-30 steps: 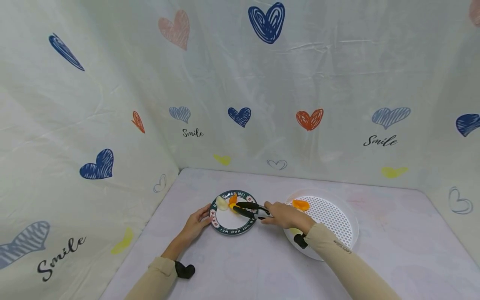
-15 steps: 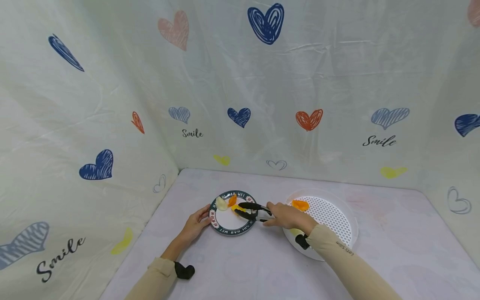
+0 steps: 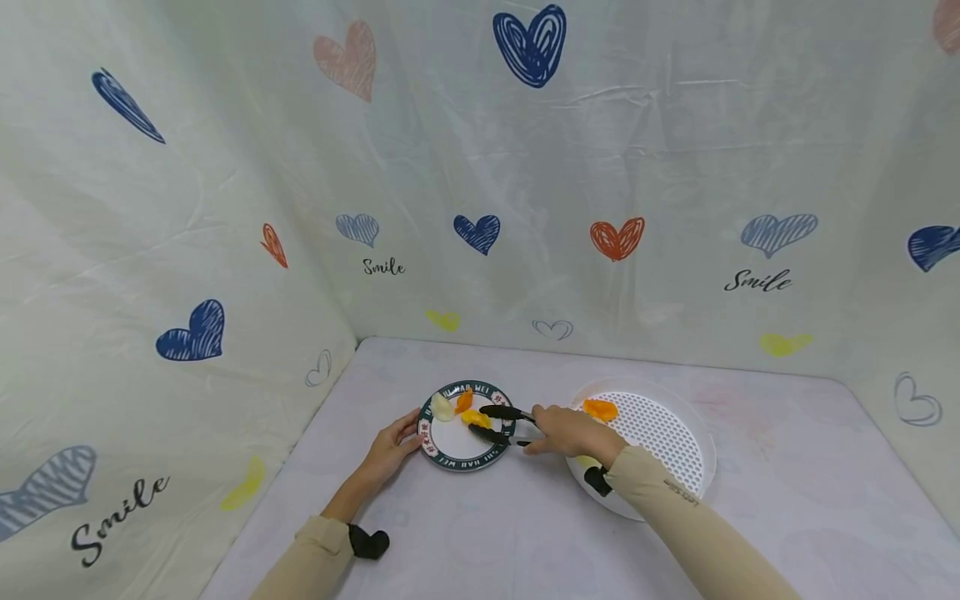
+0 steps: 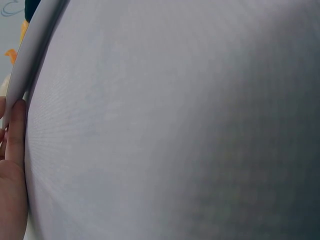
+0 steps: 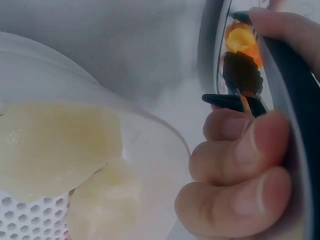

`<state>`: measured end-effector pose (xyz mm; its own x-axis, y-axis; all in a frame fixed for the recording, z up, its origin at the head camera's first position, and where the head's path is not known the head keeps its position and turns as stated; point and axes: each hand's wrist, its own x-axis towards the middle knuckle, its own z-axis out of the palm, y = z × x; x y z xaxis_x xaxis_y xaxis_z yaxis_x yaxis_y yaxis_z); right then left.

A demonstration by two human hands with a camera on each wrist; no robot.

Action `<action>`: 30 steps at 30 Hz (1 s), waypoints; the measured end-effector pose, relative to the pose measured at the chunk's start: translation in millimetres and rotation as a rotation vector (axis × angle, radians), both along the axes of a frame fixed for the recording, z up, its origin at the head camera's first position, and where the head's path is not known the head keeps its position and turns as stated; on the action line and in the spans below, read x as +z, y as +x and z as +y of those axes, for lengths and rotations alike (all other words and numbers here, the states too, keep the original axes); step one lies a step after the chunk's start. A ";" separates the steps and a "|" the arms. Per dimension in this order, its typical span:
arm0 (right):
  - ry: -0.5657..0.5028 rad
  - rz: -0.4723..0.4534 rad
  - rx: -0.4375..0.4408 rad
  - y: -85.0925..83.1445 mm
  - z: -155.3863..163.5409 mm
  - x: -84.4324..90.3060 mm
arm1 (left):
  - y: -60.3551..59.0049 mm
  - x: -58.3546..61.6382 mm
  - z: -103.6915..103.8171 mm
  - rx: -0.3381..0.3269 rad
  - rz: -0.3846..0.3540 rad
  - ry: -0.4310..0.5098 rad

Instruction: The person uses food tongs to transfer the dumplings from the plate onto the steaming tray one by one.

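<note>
A small green-rimmed plate point(image 3: 455, 456) lies on the table with a pale piece point(image 3: 443, 407), an orange piece point(image 3: 465, 400) and a yellow piece point(image 3: 476, 418) of food on it. My left hand point(image 3: 390, 450) holds the plate's left rim point(image 4: 30, 55), one of its fingers point(image 4: 14, 145) lying along the edge. My right hand point(image 3: 570, 433) grips black tongs point(image 3: 497, 422) by the handles. The tongs' tips point(image 5: 242, 75) stand slightly apart over the plate, next to the yellow piece point(image 5: 240, 37).
A white perforated round tray point(image 3: 667, 433) sits right of the plate with an orange piece point(image 3: 601, 409) at its far edge and pale slices point(image 5: 55, 145) under my right wrist. Heart-printed cloth walls close the table's back and left sides.
The tongs have drawn back a little to the right. The yellow piece now lies on the plate beside the tips. My left hand has stayed on the rim.
</note>
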<state>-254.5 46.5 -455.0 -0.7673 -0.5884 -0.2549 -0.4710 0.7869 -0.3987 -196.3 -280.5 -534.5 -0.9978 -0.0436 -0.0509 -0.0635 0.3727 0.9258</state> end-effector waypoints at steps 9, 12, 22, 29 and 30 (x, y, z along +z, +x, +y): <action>0.014 0.015 0.009 0.7 1.1 1.0 | 0.9 1.2 0.2 0.003 0.002 -0.001; 0.009 0.022 0.012 1.1 3.0 1.5 | 1.2 1.1 0.4 0.006 0.001 0.002; -0.044 -0.007 0.010 2.9 19.6 9.2 | 0.5 -0.4 0.9 0.007 -0.008 0.016; -0.093 0.001 0.046 3.0 36.1 16.3 | 1.2 -0.2 0.5 0.009 -0.004 0.007; -0.098 0.007 0.048 3.2 39.1 16.6 | 1.4 -0.1 0.6 0.005 0.000 0.005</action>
